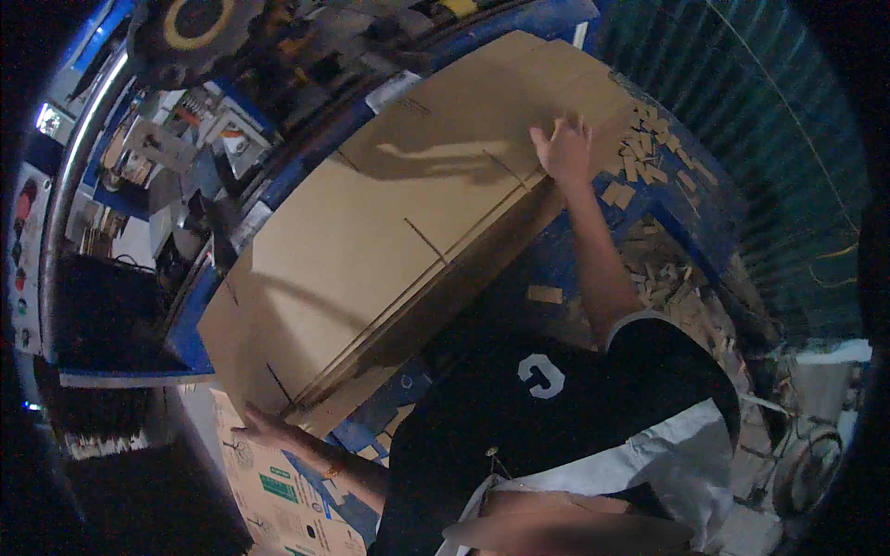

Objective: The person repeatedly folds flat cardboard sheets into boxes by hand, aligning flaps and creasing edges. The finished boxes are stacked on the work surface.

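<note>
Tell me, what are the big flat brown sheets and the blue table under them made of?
The big flat brown sheets look like cardboard: matte tan, thin stacked edges, cut slots. The left hand and right hand rest on them. The blue table is probably painted metal, scuffed and worn, though dim light leaves that open. The small tan scraps look like cardboard offcuts.

Black short-sleeved shirt (pixel 519 408), white emblem, white panel.

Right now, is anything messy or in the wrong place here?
Yes. Small cardboard scraps lie strewn over the blue machine bed and down its right side. The stack of cardboard sheets, held by the left hand and right hand, looks even.
</note>
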Demonstrator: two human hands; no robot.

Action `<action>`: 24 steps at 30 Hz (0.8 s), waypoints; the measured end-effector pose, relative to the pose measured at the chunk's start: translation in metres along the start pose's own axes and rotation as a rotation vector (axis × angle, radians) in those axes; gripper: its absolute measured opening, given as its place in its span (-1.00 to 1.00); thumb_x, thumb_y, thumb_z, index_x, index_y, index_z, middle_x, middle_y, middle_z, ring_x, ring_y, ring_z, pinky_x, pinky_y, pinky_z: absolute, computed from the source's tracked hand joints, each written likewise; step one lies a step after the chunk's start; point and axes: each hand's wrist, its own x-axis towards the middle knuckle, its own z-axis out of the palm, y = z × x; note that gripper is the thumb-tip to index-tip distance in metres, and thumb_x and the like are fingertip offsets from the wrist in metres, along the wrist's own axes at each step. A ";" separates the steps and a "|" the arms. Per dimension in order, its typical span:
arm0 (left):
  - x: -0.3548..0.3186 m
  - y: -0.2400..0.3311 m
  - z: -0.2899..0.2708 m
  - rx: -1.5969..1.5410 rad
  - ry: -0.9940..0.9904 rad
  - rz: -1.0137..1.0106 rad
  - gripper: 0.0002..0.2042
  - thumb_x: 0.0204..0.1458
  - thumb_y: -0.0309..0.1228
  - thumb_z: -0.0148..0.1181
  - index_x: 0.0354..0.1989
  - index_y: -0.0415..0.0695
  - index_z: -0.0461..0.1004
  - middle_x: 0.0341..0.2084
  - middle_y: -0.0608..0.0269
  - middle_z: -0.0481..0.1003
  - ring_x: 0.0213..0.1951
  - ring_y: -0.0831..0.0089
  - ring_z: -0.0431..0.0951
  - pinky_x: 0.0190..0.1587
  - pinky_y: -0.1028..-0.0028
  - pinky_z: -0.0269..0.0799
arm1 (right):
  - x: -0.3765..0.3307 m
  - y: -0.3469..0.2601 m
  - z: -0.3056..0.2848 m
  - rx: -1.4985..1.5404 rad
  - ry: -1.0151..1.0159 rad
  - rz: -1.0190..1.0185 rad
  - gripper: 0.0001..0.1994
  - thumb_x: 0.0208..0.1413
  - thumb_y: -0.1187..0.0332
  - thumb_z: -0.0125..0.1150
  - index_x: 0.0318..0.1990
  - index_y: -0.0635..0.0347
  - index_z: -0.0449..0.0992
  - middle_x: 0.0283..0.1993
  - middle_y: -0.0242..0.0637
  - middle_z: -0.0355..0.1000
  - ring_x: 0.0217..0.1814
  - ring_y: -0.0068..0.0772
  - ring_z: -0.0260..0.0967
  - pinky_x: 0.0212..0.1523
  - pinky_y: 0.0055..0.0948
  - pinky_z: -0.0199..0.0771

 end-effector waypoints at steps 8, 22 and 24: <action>0.060 0.006 -0.046 0.186 0.259 0.580 -0.61 0.14 -0.33 -0.02 0.07 -0.34 0.26 0.15 -0.06 0.17 0.11 0.14 0.32 0.07 0.21 0.38 | 0.023 0.031 0.034 0.017 0.445 -0.036 -0.31 -0.03 0.08 0.18 0.20 0.32 0.20 0.22 0.22 0.14 0.39 0.10 -0.13 0.35 0.10 -0.25; -0.025 0.035 -0.041 -0.609 -0.363 0.038 -0.65 0.09 -0.50 0.04 0.07 -0.31 0.31 -0.07 0.03 0.42 -0.03 0.26 0.41 0.10 0.29 0.26 | -0.057 -0.018 -0.113 0.901 0.177 -0.265 -0.56 0.08 0.55 0.07 0.16 0.28 0.28 0.15 -0.15 0.29 0.10 -0.32 0.30 0.12 -0.34 0.29; -0.059 0.045 -0.042 -0.615 -0.475 0.123 -0.66 0.11 -0.55 0.00 0.09 -0.30 0.31 0.00 0.03 0.40 0.04 0.24 0.39 0.16 0.27 0.22 | -0.087 -0.024 -0.108 1.188 -0.386 -0.827 -0.62 0.08 0.54 0.01 0.10 0.18 0.36 0.14 -0.21 0.34 0.13 -0.29 0.32 0.12 -0.29 0.31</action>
